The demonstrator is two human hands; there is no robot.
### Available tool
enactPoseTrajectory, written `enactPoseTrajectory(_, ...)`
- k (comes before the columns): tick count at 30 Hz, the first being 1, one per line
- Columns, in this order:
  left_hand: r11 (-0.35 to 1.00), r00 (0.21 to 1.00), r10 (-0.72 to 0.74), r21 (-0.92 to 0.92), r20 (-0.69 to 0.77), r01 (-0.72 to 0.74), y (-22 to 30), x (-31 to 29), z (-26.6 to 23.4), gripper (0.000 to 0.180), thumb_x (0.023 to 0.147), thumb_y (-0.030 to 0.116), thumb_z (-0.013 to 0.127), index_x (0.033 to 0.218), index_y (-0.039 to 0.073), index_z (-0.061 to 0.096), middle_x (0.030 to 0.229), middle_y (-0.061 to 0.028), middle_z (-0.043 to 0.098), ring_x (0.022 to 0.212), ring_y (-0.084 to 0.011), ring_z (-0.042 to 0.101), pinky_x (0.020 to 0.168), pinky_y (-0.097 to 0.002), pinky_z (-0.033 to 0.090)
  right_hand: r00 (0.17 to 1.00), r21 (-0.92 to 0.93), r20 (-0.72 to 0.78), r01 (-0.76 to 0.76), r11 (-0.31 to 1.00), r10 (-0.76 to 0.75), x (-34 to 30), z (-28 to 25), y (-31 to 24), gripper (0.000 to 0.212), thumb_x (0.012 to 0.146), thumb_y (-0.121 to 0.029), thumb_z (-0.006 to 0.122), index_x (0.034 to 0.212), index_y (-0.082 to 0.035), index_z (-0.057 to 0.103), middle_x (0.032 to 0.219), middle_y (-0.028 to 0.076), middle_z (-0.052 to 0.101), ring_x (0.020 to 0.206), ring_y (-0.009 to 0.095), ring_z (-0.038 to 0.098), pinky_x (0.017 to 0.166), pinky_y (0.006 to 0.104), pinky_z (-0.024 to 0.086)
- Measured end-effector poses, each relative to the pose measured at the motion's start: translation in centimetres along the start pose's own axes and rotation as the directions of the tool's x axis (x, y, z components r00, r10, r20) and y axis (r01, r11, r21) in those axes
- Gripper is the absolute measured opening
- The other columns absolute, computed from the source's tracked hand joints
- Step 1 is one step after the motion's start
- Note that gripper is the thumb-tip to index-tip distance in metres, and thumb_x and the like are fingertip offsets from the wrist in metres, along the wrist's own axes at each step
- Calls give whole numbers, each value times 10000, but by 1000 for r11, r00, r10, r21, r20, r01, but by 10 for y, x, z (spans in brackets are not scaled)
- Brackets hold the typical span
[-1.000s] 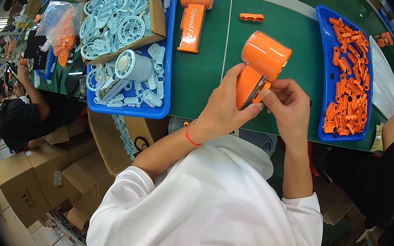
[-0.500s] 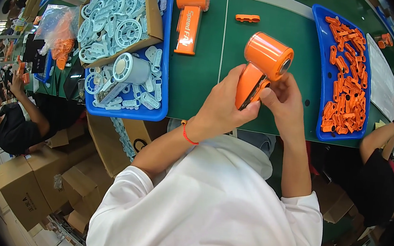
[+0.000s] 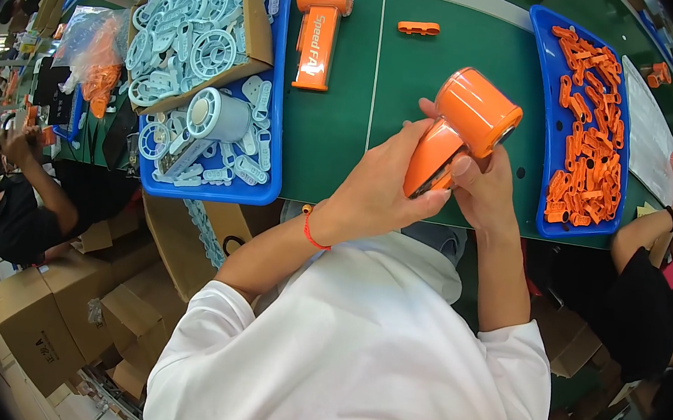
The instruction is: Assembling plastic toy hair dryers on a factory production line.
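An orange handheld fan (image 3: pixel 476 110) is held tilted above the near part of the green table, its round head pointing up and to the right. My left hand (image 3: pixel 379 180) wraps round the handle from the left, with the thumb along its lower end. From the right, my right hand (image 3: pixel 488 191) grips the handle just below the head, thumb pressed on its side; its other fingers are partly hidden behind the fan. A dark opening shows along the handle's near side. Farther off on the table lie a second orange handheld fan (image 3: pixel 319 36) and a small orange elongated part (image 3: pixel 418 28).
At left, a blue tray (image 3: pixel 276 146) bears a cardboard box (image 3: pixel 265 18) of pale blue parts and a pale blue fan (image 3: pixel 219 116). At right, another blue tray (image 3: pixel 550 163) holds orange parts, beside a white sheet (image 3: pixel 648 132). Other people sit at both sides.
The fan has moved slightly right and nearer to me and turned a little, both hands moving with it. My right thumb has shifted up against the handle.
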State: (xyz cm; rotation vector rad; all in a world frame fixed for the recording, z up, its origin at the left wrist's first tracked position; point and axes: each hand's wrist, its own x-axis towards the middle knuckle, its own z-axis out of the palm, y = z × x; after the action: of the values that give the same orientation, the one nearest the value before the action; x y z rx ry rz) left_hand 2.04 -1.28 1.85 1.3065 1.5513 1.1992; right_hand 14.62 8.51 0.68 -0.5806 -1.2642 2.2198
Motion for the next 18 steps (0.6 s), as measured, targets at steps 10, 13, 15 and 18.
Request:
enactPoseTrajectory(10,976,990,30,220,-136,1,-4,3,1,723,740,139,701,1306,-41,288,1127,-221,500,1002,-318,549,852,-368,455,971,-781,-209,-96,617,-113,-6,13,-11,375,917,-335,530,883,34,589,659,58,582,614,98,537,553,265,445)
enactPoseTrajectory(13,989,987,50,149,-156,-27,-11,4,6,718,742,149,693,1304,-42,290,1143,-220,494,999,-323,548,851,-366,452,948,-811,-162,30,584,-274,-4,14,-1,383,919,-348,523,880,28,580,682,58,580,626,99,515,551,266,423)
enactPoseTrajectory(15,991,987,35,133,-156,-15,-12,5,9,701,742,154,688,1294,-46,306,1123,-212,509,984,-315,555,841,-365,456,885,-789,-190,120,603,-426,-3,15,7,348,885,-340,566,881,7,592,582,91,521,511,158,519,484,298,404)
enactPoseTrajectory(18,994,986,35,109,-164,-17,-12,6,5,658,744,162,675,1269,-53,341,1055,-192,541,931,-290,574,812,-354,463,950,-769,-183,22,638,-253,-5,2,11,376,885,-363,572,978,1,575,655,67,564,574,151,543,537,282,434)
